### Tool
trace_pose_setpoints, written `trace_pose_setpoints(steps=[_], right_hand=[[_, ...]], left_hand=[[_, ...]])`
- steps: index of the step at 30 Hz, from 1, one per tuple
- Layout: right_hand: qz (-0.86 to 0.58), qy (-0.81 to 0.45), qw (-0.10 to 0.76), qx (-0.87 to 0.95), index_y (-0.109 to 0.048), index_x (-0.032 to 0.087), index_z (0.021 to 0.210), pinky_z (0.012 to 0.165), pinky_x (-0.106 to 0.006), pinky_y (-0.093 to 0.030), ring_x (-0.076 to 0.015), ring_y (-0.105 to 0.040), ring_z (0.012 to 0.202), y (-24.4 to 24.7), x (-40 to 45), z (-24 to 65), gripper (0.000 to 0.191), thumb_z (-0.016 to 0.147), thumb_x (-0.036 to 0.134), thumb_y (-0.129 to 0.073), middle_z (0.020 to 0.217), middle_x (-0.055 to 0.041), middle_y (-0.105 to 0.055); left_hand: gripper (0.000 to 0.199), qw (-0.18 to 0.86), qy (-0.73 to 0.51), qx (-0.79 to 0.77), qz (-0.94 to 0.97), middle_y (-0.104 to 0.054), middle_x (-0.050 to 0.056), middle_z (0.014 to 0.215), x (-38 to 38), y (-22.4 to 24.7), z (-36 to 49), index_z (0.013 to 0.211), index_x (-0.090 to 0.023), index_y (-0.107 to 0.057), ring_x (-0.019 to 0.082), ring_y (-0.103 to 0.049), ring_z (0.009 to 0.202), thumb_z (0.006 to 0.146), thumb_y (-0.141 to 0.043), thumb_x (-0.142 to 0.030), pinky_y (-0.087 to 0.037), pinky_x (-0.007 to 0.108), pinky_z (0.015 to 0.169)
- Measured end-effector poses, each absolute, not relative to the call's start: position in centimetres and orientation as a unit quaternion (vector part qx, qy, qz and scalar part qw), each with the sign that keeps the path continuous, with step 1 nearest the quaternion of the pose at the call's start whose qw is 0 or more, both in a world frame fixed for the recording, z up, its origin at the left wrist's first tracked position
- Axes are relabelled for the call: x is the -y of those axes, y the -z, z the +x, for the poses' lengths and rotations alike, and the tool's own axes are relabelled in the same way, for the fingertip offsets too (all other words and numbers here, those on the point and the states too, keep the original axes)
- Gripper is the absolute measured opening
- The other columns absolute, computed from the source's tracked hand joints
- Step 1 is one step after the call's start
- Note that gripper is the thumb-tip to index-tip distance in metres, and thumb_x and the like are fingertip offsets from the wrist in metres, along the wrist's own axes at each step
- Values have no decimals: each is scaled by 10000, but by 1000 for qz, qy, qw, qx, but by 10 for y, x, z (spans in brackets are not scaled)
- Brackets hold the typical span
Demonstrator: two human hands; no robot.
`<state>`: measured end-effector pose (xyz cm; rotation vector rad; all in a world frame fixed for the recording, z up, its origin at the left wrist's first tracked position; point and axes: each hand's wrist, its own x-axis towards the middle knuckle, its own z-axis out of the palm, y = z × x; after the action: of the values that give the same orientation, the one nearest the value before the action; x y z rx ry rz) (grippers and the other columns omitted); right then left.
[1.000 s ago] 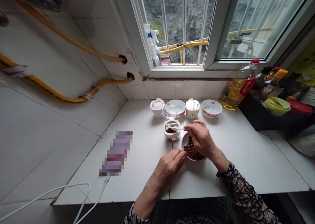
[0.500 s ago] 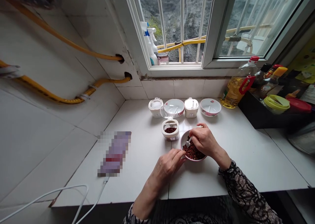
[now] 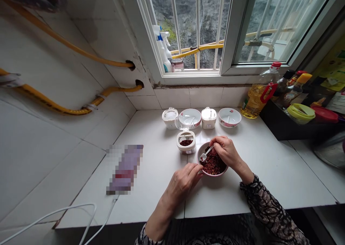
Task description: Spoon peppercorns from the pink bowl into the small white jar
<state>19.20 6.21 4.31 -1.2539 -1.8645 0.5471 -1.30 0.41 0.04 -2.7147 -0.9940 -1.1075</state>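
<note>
My left hand (image 3: 185,176) grips the near-left rim of a bowl (image 3: 199,152) of dark red peppercorns (image 3: 215,164). Between the fingers of my right hand (image 3: 225,151) is the handle of a small white spoon (image 3: 205,155). The spoon's scoop lies over the left part of the bowl, just above the peppercorns, with a few red grains in it. Behind the bowl and to its left stands a seasoning jar (image 3: 186,143), its clear lid raised and dark red peppercorns inside.
At the back stand two white lidded jars (image 3: 169,118) and two floral bowls (image 3: 230,118). An oil bottle (image 3: 254,96) and a black rack (image 3: 277,123) of condiments are on the right. A blurred phone-like slab (image 3: 126,169) with a white cable (image 3: 111,206) lies left.
My right hand has drawn back slightly to the right, and the spoon has lifted from among the peppercorns, showing more of its handle. My left hand has stayed at the rim.
</note>
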Motion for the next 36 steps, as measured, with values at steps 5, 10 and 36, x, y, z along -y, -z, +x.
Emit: trace_pose_setpoints(steps=[5, 10, 36], right_hand=[[-515, -299, 424, 682, -619, 207, 661, 663, -302, -471, -152, -563, 522, -47, -62, 193, 209, 756, 154, -441, 507, 28, -601], [-515, -386, 484, 592, -619, 190, 742, 564, -273, -471, -151, -586, 531, -50, -64, 193, 169, 791, 220, -460, 544, 15, -615], [-423, -54, 338, 839, -616, 204, 750, 891, -393, -418, -151, -550, 567, -43, -61, 196, 211, 825, 102, -447, 660, -7, -686]], left_hand=[[163, 25, 357, 321, -877, -674, 70, 894, -4, 0, -13, 1122, -153, -531, 159, -676, 775, 1031, -417, -223, -555, 236, 618], [157, 25, 361, 318, -876, -675, 72, 896, -4, 1, -12, 1121, -149, -530, 164, -679, 770, 1028, -431, -229, -562, 248, 622], [164, 21, 360, 321, -876, -677, 73, 893, -4, 1, -13, 1132, -154, -535, 160, -681, 768, 1025, -427, -217, -563, 236, 631]])
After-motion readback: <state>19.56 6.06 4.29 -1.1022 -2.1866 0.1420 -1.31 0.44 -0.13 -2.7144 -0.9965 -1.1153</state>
